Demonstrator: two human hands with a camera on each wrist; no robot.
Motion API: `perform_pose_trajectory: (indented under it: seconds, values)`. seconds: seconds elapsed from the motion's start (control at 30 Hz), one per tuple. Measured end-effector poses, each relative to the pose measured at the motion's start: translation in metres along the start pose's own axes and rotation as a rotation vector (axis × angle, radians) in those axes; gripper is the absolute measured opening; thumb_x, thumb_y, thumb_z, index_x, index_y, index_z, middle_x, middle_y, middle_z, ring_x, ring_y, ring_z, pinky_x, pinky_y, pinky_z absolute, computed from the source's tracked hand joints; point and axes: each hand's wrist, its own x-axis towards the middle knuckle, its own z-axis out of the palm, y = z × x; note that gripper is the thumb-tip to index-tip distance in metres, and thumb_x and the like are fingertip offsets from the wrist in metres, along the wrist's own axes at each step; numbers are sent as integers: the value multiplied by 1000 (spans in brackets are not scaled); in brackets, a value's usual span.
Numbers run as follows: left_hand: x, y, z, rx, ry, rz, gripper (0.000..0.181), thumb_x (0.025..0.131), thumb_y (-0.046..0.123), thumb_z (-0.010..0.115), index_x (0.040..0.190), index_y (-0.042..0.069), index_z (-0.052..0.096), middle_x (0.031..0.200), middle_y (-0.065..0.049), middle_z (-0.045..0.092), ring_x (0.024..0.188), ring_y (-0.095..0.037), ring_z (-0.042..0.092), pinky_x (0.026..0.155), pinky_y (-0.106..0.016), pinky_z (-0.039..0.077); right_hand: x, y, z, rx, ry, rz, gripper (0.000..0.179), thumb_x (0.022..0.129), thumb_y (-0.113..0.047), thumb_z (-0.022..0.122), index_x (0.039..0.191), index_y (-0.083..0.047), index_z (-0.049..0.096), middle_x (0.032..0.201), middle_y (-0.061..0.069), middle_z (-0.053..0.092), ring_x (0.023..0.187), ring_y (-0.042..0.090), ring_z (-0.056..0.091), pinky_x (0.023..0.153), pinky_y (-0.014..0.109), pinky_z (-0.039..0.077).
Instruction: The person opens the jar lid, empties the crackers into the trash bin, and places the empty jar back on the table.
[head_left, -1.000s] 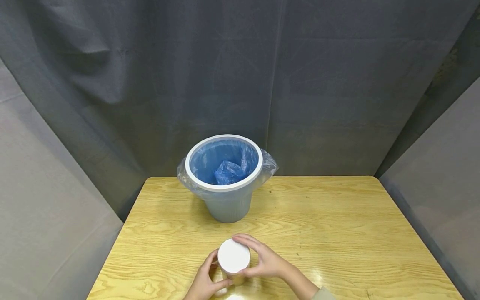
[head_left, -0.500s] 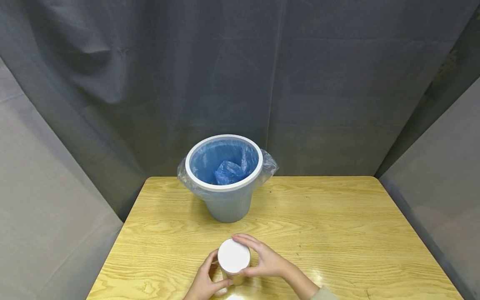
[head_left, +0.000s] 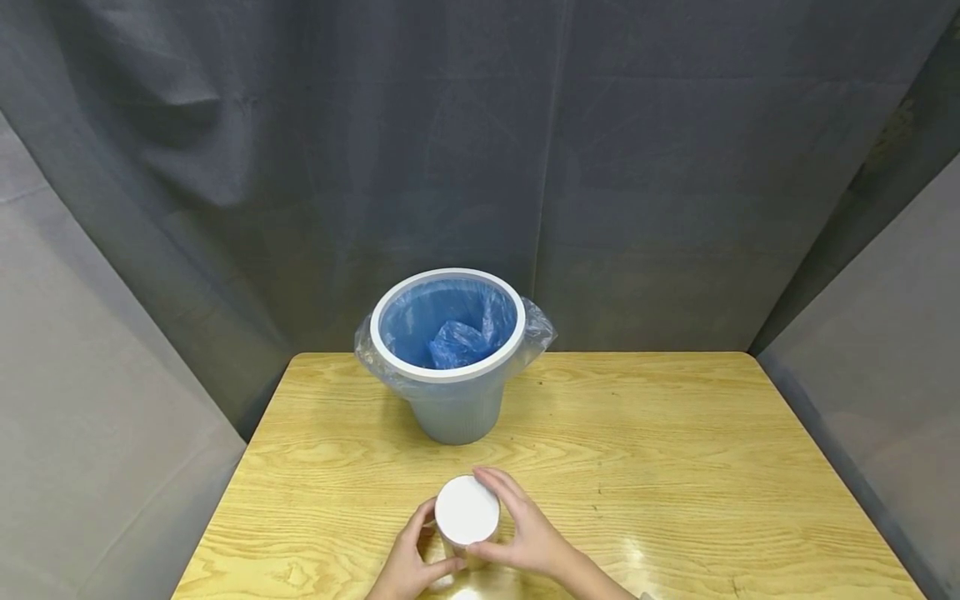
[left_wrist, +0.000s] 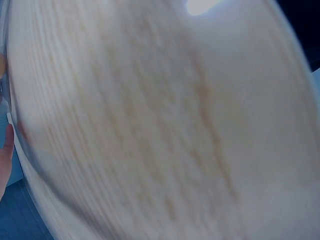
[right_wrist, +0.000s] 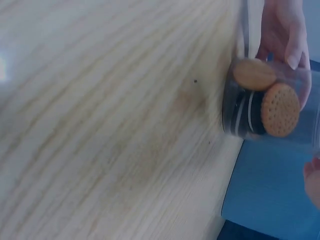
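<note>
A clear jar (right_wrist: 305, 135) with a white lid (head_left: 467, 510) stands upright near the front of the table. Through its wall, the right wrist view shows round tan biscuits (right_wrist: 280, 110) and dark sandwich cookies (right_wrist: 248, 112). My left hand (head_left: 407, 560) holds the jar's body from the left, thumb on the near side. My right hand (head_left: 531, 533) grips the lid's rim from the right, fingers at the far edge and thumb at the near edge. At the left edge of the left wrist view, only a finger (left_wrist: 6, 160) shows.
Behind the jar stands a bin (head_left: 456, 417) with a white rim ring, lined with a thin plastic bag (head_left: 459, 343). The wooden table (head_left: 675, 467) extends widely to the right. Grey cloth curtains (head_left: 637, 208) enclose the back and sides.
My right hand has turned slightly on the lid: its thumb has shifted left along the near edge, its fingertips a little right. My left hand and the jar look the same.
</note>
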Motion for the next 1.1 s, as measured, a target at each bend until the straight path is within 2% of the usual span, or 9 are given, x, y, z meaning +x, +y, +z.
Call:
perform_pose_trajectory:
  seconds: [0.13, 0.27, 0.5, 0.7, 1.1]
  values:
    - [0, 1, 0, -1, -4, -7, 77, 68, 34, 79, 133, 20, 39, 131, 1, 48, 115, -16, 47, 90, -36, 44, -3, -3, 4, -20, 40, 69, 85, 70, -44, 76, 139, -14, 35, 137, 9, 40, 120, 30, 45, 90, 51, 44]
    - [0, 0, -1, 1, -1, -7, 77, 69, 35, 78, 133, 20, 39, 131, 1, 48, 115, -16, 47, 89, -35, 45, -4, -7, 7, -21, 56, 100, 87, 69, -46, 75, 139, -13, 35, 136, 9, 41, 119, 30, 45, 90, 51, 44]
    - [0, 0, 0, 7, 6, -1, 76, 69, 35, 79, 132, 20, 40, 130, 3, 48, 114, -15, 47, 88, -34, 45, -3, -11, 10, -55, 80, 74, 89, 69, -45, 76, 137, -4, 36, 133, 17, 44, 119, 31, 46, 89, 50, 45]
    - [0, -1, 0, 5, 8, 12, 76, 69, 34, 79, 132, 20, 40, 130, 2, 49, 113, -15, 47, 88, -34, 45, -3, -11, 10, -51, 78, 77, 87, 69, -43, 76, 137, -6, 37, 133, 14, 44, 118, 30, 46, 89, 48, 45]
    - [0, -4, 0, 29, 8, 28, 75, 70, 33, 78, 133, 18, 40, 128, -2, 51, 112, -18, 49, 87, -38, 46, -1, -8, 4, -41, 7, 62, 85, 71, -43, 75, 137, -4, 37, 136, 14, 41, 119, 32, 46, 90, 46, 45]
